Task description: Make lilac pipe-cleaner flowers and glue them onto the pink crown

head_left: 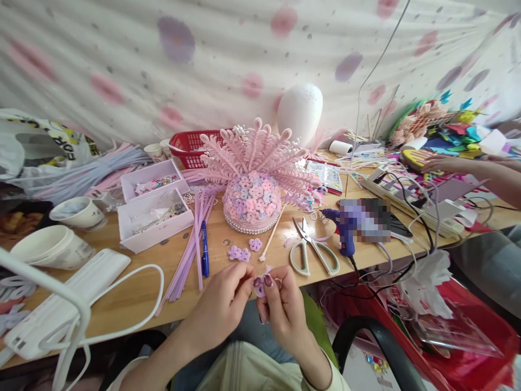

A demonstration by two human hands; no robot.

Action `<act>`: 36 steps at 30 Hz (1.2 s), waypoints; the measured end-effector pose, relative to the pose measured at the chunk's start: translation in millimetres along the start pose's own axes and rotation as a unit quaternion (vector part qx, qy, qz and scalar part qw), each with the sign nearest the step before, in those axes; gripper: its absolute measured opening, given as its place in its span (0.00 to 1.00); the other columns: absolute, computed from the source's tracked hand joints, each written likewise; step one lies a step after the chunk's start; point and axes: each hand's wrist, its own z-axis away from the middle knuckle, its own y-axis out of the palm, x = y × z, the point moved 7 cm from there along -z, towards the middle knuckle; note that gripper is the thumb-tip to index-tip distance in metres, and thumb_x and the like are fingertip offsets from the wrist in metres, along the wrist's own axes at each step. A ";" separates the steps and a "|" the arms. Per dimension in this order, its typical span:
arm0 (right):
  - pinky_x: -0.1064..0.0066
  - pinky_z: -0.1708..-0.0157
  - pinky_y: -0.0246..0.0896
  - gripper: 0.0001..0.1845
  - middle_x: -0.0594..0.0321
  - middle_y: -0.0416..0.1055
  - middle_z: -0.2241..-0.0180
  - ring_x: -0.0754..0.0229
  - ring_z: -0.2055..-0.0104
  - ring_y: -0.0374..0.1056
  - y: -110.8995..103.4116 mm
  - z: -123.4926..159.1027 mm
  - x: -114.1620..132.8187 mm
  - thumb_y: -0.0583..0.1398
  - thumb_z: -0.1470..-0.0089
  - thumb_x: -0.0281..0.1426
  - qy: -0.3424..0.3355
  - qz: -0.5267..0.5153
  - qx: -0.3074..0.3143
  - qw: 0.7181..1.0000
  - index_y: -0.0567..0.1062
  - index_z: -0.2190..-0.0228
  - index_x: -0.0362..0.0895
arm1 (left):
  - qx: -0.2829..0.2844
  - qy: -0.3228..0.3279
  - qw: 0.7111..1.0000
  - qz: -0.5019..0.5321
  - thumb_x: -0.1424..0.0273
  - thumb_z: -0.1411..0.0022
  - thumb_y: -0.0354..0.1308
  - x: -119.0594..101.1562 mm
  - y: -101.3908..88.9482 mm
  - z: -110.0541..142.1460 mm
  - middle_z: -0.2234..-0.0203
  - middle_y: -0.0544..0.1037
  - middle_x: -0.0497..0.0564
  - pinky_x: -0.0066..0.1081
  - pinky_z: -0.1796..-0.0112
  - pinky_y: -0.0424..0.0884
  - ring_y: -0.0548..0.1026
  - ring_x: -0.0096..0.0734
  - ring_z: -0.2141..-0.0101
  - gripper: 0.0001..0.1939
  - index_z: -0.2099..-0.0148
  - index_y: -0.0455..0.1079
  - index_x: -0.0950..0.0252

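Observation:
Just past the table's front edge, my left hand point(223, 296) and my right hand point(286, 307) pinch a small lilac pipe-cleaner flower point(259, 290) between their fingertips. Part of the flower is covered by the fingers. On the table beyond them lie more lilac flowers point(239, 253), with one single flower point(255, 245) beside the group. Behind these stands a pink headdress point(252, 201), its dome covered in pastel flowers and its top fanned with fuzzy plumes. A thin stick point(272, 234) rests on the wood to its right.
Scissors point(303, 244), a blue glue gun point(345, 231) and cables lie to the right. Left are a blue pen point(205, 252), lilac pipe cleaners point(185, 260), bead boxes point(157, 220) and a white power strip point(77, 298). Another person's hand point(448, 164) reaches in at far right.

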 end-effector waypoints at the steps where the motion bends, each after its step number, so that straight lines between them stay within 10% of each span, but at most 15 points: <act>1: 0.72 0.81 0.49 0.12 0.73 0.64 0.84 0.65 0.85 0.55 -2.5 0.1 -0.2 0.50 0.29 0.41 -0.024 0.043 0.010 0.999 0.63 0.65 0.49 | 0.059 -0.067 0.994 0.069 0.64 0.31 0.49 8.6 6.7 -2.4 0.77 0.72 0.46 0.26 0.78 0.65 0.69 0.28 0.79 0.12 0.67 0.66 0.62; 5: 0.68 0.77 0.53 0.11 0.68 0.68 0.82 0.61 0.82 0.60 -9.8 -1.7 -1.4 0.56 0.33 0.40 -0.085 0.157 0.002 0.984 0.66 0.66 0.49 | 0.171 -0.213 0.937 0.219 0.50 0.40 0.57 25.9 20.8 -7.7 0.85 0.64 0.39 0.24 0.85 0.61 0.57 0.21 0.86 0.21 0.69 0.66 0.63; 13: 0.71 0.78 0.61 0.15 0.69 0.68 0.79 0.62 0.80 0.65 -8.0 -3.6 -13.6 0.51 0.31 0.46 0.017 -0.017 -0.069 0.997 0.64 0.64 0.49 | 0.031 -0.181 0.936 0.299 0.59 0.39 0.61 23.7 23.3 -2.1 0.78 0.74 0.45 0.24 0.76 0.67 0.71 0.25 0.78 0.14 0.63 0.70 0.65; 20: 0.71 0.73 0.63 0.16 0.68 0.69 0.75 0.62 0.75 0.66 -5.4 -10.3 -7.6 0.52 0.31 0.45 0.046 -0.037 0.002 0.998 0.66 0.65 0.48 | -0.085 -0.114 0.962 0.233 0.67 0.36 0.58 24.4 12.9 9.4 0.73 0.78 0.48 0.30 0.68 0.75 0.77 0.32 0.72 0.07 0.64 0.74 0.64; 36: 0.71 0.71 0.64 0.13 0.67 0.71 0.74 0.62 0.74 0.68 -7.7 -10.8 -7.1 0.52 0.30 0.44 0.073 0.015 0.064 0.995 0.65 0.62 0.48 | -0.167 -0.037 0.983 0.059 0.74 0.35 0.53 19.4 13.8 21.0 0.69 0.81 0.51 0.30 0.68 0.77 0.80 0.33 0.70 0.09 0.60 0.74 0.63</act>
